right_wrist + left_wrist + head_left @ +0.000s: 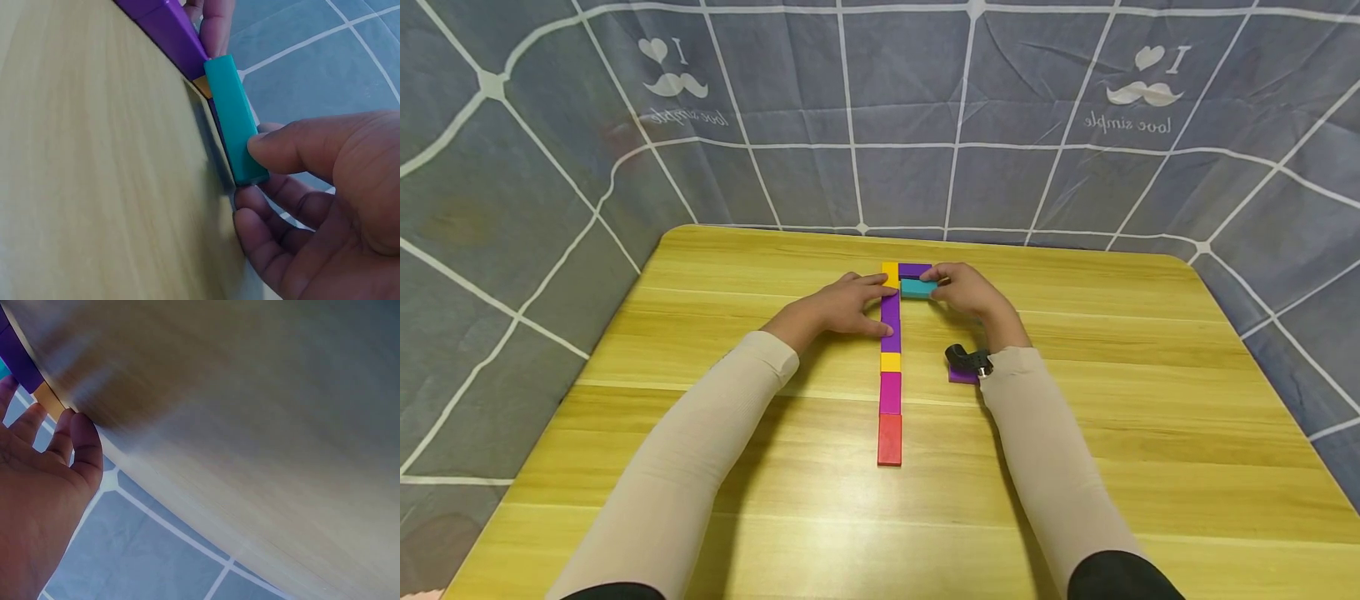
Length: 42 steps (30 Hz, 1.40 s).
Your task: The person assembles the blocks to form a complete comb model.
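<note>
My right hand (967, 292) pinches one end of a teal block (234, 119) between thumb and fingers. Its other end comes up to a column of coloured blocks, just on the near side of a dark purple block (915, 271). With fingers spread, my left hand (850, 307) rests against the left side of that column. Its fingertips touch a yellow block (890, 268) and the purple blocks (890, 310). Towards me the column runs on with a small yellow block (891, 362), a magenta block (891, 393) and a red block (890, 440).
Under the right wrist, next to the black wrist strap (967, 360), lies another purple block (962, 376), partly covered. Everything sits on a wooden table (820, 517). A grey-blue cloth with white lines (910, 100) hangs behind the far edge and along the sides.
</note>
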Tool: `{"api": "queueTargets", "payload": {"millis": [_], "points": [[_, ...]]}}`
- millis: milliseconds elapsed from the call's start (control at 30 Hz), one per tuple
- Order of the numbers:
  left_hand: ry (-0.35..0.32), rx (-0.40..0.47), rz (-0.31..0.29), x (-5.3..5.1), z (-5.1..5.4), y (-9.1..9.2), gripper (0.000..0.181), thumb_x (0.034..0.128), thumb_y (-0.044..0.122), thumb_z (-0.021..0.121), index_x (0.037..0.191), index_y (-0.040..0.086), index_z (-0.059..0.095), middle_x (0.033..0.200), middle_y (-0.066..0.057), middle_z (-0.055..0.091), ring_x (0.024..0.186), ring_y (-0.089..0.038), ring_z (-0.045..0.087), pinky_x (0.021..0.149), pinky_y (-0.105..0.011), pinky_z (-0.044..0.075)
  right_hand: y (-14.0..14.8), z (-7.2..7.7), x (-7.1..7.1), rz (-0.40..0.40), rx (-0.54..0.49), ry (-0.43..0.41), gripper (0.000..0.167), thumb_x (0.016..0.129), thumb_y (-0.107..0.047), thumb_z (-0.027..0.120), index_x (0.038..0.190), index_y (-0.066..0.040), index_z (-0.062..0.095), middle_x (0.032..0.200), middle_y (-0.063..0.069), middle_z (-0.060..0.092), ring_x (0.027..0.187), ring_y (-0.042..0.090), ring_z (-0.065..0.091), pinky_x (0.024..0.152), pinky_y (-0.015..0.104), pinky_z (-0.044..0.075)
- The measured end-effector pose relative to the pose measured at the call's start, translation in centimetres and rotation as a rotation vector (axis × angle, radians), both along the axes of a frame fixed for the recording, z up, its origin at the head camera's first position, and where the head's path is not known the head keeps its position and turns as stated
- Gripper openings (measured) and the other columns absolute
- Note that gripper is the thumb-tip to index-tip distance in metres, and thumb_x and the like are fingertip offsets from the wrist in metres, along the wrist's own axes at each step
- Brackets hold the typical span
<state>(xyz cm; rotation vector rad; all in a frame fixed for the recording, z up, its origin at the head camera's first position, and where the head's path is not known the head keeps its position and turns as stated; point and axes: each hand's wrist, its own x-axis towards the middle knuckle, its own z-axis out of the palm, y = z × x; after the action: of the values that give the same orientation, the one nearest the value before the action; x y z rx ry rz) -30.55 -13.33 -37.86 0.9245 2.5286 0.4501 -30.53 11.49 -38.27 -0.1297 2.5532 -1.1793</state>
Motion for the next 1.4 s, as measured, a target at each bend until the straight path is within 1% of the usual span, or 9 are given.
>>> {"api": "queueTargets", "payload": {"millis": [167,367,567,800,933,1033,1400], "points": [[-0.003,0.001,0.001,0.03,0.06,-0.05,0.081,0.0868,0.057,0.067,0.155,0.024,0.039,0.164,-0.004,0.020,0.146,-0.034,0.020,0.117,-0.048,0.025,-0.15,-0.20,-0.04,-0.018,-0.017,-0.011,0.033,0.097,-0.003,0.056,0.130,-0.006,0.063,0.135,0.014,0.053,0.116,0.031,0.048,0.101,0.043,0.042],[0.000,0.004,-0.003,0.00,0.10,-0.03,0.081,0.0868,0.057,0.067,0.154,0.022,0.039,0.164,-0.005,0.020,0.145,-0.033,0.022,0.117,-0.047,0.026,-0.27,-0.51,-0.11,0.010,0.010,0.011,0.032,0.097,-0.001,0.055,0.128,-0.004,0.063,0.130,0.016,0.055,0.114,0.031,0.049,0.102,0.043,0.043],[0.006,0.006,-0.009,-0.10,0.03,0.04,0.081,0.0865,0.056,0.069,0.154,0.022,0.040,0.164,-0.007,0.021,0.144,-0.033,0.024,0.116,-0.046,0.027,-0.39,-0.60,-0.05,0.007,-0.006,-0.004,0.033,0.096,0.002,0.055,0.127,-0.003,0.063,0.126,0.015,0.057,0.110,0.029,0.048,0.100,0.042,0.043],[0.007,0.004,-0.008,-0.16,-0.28,-0.06,0.081,0.0868,0.057,0.068,0.154,0.022,0.040,0.164,-0.006,0.021,0.145,-0.033,0.023,0.116,-0.046,0.027,-0.51,-0.75,-0.01,0.007,-0.003,-0.003,0.033,0.095,0.000,0.055,0.127,-0.004,0.062,0.126,0.015,0.056,0.110,0.030,0.048,0.100,0.042,0.043],[0.003,0.006,-0.005,-0.02,-0.14,-0.07,0.081,0.0868,0.056,0.068,0.154,0.022,0.040,0.164,-0.006,0.021,0.145,-0.033,0.022,0.116,-0.047,0.026,-0.61,-0.72,0.10,0.003,-0.015,-0.002,0.033,0.095,0.001,0.055,0.127,-0.004,0.062,0.127,0.016,0.055,0.112,0.031,0.048,0.101,0.043,0.043],[0.002,0.008,-0.003,0.05,-0.08,-0.05,0.081,0.0867,0.056,0.068,0.154,0.022,0.040,0.164,-0.005,0.021,0.145,-0.033,0.022,0.116,-0.047,0.026,-0.66,-0.59,0.24,-0.002,-0.022,0.000,0.033,0.095,0.001,0.056,0.127,-0.003,0.062,0.125,0.015,0.056,0.111,0.031,0.049,0.100,0.043,0.044],[0.005,0.010,-0.005,0.02,-0.27,-0.01,0.081,0.0865,0.056,0.068,0.154,0.023,0.039,0.164,-0.005,0.021,0.145,-0.032,0.022,0.116,-0.046,0.027,-0.77,-0.70,0.27,-0.020,-0.039,-0.005,0.032,0.095,0.002,0.057,0.126,-0.003,0.063,0.124,0.015,0.057,0.109,0.030,0.048,0.101,0.043,0.043]]}}
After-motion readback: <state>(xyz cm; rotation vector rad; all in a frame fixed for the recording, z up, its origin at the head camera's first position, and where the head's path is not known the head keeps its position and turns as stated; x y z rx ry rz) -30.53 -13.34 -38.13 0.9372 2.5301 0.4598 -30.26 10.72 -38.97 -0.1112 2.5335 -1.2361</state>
